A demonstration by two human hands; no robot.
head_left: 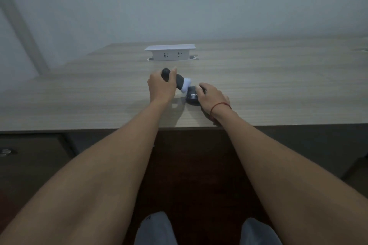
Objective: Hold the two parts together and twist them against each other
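Right hand gripping mouse, left hand holding brush

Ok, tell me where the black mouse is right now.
In the head view, the black mouse sits on the wooden desk near its front edge, under the right hand, just right of the brush the left hand holds.
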